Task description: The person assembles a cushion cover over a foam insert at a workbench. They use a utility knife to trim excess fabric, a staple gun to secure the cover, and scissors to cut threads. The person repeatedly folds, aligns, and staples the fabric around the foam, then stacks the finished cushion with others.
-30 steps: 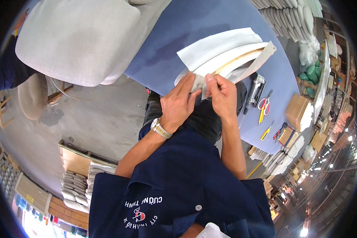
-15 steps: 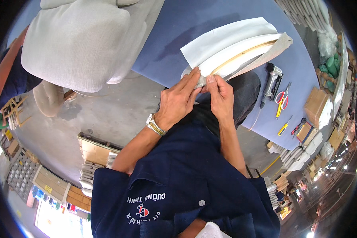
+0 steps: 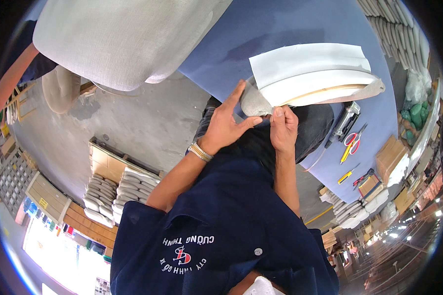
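Observation:
A curved upholstered piece (image 3: 315, 81) rests across my leg and the blue table edge. It has white cloth, a pale wooden strip on its inner curve and grey fabric wrapping it. At its near left end the grey fabric (image 3: 256, 102) is folded round the tip. My right hand (image 3: 284, 129) pinches the fabric edge there, thumb on top. My left hand (image 3: 223, 126) is spread beside that end, its index finger and thumb apart on either side of the fabric; whether the fingertips touch it I cannot tell.
On the blue table (image 3: 280, 29) lie a staple gun (image 3: 343, 123), red-handled scissors (image 3: 352, 141), a yellow knife (image 3: 347, 176) and a cardboard box (image 3: 392, 153). A large grey cushion (image 3: 128, 39) stands at the far left, a person's arm (image 3: 14, 78) beside it. Stacked cushions (image 3: 133, 189) sit lower left.
My left hand has loosened from the fabric end and spread its fingers. The curved piece lies farther right and is turned flatter. My right hand keeps its pinch.

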`<act>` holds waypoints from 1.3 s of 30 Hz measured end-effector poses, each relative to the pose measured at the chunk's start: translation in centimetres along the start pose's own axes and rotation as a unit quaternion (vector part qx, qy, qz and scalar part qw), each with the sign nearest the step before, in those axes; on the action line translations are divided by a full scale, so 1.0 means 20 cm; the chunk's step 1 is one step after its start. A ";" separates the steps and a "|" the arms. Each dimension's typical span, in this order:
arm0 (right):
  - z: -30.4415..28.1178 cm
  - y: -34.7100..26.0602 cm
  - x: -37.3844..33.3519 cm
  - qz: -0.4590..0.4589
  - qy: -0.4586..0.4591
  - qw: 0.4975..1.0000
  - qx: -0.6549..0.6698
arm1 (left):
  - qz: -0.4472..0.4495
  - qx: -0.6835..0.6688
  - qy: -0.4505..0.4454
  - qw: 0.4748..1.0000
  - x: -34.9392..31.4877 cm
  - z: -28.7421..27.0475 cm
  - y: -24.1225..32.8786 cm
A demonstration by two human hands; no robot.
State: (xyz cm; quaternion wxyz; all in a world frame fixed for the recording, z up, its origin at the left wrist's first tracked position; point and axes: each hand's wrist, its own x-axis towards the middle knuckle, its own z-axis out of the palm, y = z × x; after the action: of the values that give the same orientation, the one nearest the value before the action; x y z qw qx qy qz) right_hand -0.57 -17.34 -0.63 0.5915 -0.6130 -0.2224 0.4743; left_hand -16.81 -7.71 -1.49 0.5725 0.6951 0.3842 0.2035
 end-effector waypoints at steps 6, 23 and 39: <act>-0.01 0.05 -0.01 -0.025 0.010 0.999 0.042 | 0.013 -0.015 -0.112 0.993 0.06 -0.03 -0.07; 0.17 -0.03 0.17 -0.072 -0.006 0.997 -0.026 | -0.125 -0.170 0.015 0.977 0.16 0.00 0.06; 0.09 -0.07 0.12 -0.072 -0.018 0.997 -0.016 | -0.100 0.012 -0.015 0.995 0.16 0.01 0.17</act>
State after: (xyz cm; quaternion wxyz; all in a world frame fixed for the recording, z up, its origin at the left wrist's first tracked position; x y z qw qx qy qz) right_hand -0.59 -14.22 0.11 0.6102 -0.5960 -0.2844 0.4377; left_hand -13.74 -5.57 1.19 0.5875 0.6629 0.4456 0.1301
